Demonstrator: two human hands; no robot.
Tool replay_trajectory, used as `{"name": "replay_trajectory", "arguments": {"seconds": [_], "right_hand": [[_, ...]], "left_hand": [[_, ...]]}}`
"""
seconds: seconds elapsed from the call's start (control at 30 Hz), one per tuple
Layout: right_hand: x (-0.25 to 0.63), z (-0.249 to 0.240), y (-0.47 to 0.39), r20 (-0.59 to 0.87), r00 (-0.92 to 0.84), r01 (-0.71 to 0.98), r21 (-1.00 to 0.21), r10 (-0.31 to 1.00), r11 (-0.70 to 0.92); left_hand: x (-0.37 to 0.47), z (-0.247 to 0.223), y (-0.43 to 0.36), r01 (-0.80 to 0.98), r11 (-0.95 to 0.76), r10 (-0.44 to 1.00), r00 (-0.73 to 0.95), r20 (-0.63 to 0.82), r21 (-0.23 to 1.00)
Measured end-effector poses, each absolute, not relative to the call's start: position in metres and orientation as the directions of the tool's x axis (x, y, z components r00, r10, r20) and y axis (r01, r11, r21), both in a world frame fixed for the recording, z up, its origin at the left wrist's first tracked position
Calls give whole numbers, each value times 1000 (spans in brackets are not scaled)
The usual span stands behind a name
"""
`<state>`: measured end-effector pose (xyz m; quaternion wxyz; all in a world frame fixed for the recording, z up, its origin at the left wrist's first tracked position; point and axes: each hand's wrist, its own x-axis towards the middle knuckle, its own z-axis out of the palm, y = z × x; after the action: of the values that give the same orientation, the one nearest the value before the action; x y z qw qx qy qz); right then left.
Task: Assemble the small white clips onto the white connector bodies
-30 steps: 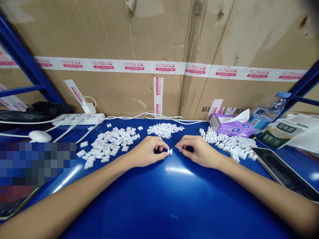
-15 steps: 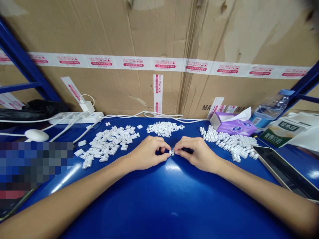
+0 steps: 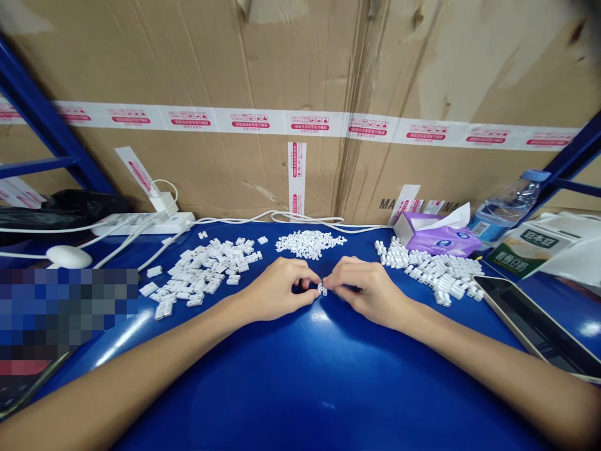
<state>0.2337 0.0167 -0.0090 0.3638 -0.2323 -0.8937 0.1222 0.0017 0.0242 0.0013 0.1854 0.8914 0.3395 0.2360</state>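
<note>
My left hand (image 3: 280,290) had thumb and forefinger clamped on a small white piece (image 3: 322,289), gripping it at its left side. My right hand (image 3: 375,293) came up to the other side, thumb and fingers bent toward each other, tips right at the piece; whether they were closed on a tiny part of their own, I could not tell, as my fingers hid it. The piece sat between my two hands, low over the blue desk (image 3: 300,388); I could not tell whether it touched the surface.

Beyond my hands lay a heap of tiny white parts (image 3: 310,243). To the left, near my forearm, spread a loose pile of flat white blocks (image 3: 206,269), and to the right a pile of white clips (image 3: 441,275), some lined up in rows. Just behind the clips stood the tissues (image 3: 444,241), with a bottle (image 3: 502,213) and a carton (image 3: 530,250) farther right. A tablet (image 3: 539,326) lay beside my right forearm. At the back left, a power strip (image 3: 141,224) sat against the cardboard (image 3: 225,175).
</note>
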Motion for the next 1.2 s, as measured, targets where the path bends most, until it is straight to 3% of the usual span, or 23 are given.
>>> {"name": "replay_trajectory", "arguments": {"seconds": [0.63,0.87,1.2], "right_hand": [[239,-9,16,499,-757,357,-222,421,907],[235,-5,13,551,-654,355,-382,518,853],[234,-4,16,462,-682,405,-408,567,818]], "left_hand": [[2,2,24,519,-704,692,656,303,485],[1,1,24,506,-706,688,654,314,494],[2,0,23,516,-704,692,653,309,487]]}}
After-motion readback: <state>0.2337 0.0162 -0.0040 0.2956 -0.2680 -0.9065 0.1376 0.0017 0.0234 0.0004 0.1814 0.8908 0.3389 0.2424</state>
